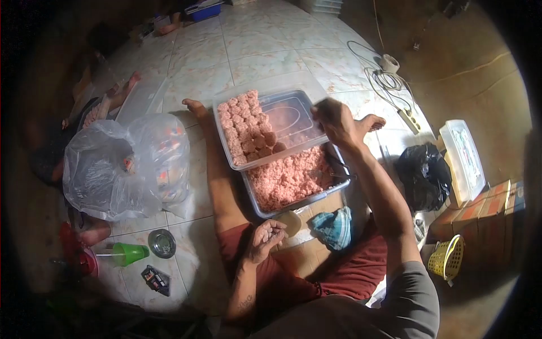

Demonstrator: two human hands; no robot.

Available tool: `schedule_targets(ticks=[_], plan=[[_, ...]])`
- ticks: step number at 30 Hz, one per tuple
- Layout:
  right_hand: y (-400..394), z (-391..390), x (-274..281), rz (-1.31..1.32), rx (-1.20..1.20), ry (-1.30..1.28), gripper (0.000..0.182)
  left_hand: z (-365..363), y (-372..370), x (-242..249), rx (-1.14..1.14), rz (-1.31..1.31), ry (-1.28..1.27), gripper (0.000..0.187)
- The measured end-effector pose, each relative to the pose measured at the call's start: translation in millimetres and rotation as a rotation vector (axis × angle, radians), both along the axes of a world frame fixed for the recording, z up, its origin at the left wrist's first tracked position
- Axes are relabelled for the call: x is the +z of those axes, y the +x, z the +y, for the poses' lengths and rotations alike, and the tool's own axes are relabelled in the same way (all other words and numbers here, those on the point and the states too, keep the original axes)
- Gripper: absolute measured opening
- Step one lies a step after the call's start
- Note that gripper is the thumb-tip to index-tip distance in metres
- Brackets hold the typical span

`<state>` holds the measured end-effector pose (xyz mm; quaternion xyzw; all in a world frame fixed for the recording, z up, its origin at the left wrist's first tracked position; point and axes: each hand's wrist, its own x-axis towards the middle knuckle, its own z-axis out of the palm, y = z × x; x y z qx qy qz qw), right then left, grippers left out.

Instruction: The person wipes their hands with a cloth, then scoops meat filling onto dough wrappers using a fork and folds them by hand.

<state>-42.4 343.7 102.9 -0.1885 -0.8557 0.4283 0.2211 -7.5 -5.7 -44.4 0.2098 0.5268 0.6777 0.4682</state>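
Observation:
My right hand [339,123] is closed, knuckles up, over the right rim of a clear plastic tub [293,104]; whatever it grips is hidden. Along the tub's left side sit rows of pink, crumbly-topped pieces [244,116], with several smooth brown rounds [261,146] at their near end. Below and partly under this tub, a blue-grey bin [299,207] holds loose pink, mince-like mixture [291,178]. My left hand [266,240] has its fingers curled, low by the bin's near side. Beside its fingertips is a flat, round tan disc [291,225].
A teal cloth [333,228] lies between my legs. On the left are a clear plastic bag [101,175], green cup [129,254], glass ashtray [162,243] and another person's limbs. At right are a black bag [423,175], yellow basket [446,258] and coiled cord [388,79].

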Motion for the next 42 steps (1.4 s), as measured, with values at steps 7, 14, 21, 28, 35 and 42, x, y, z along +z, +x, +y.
schedule_targets(ticks=[7,14,21,28,35,42], plan=[[147,-24,-19,0.07,-0.07,0.133,0.027,26,-38,79,0.202,0.35,0.139,0.027],[235,12,-114,0.042,-0.421,-0.361,0.031,159,-242,161,0.163,1.339,-0.335,0.039],[239,9,-103,0.019,-0.47,-0.475,0.048,268,-303,119,-0.185,1.628,-0.993,0.055],[246,12,-102,0.05,-0.354,-0.514,0.045,287,-322,103,-0.4,1.897,-1.085,0.048],[237,7,-114,0.086,-0.399,-0.326,0.018,254,-304,99,-0.109,1.839,-0.822,0.044],[216,-5,-108,0.127,-0.38,-0.3,0.011,118,-87,131,0.215,1.013,-0.164,0.013]])
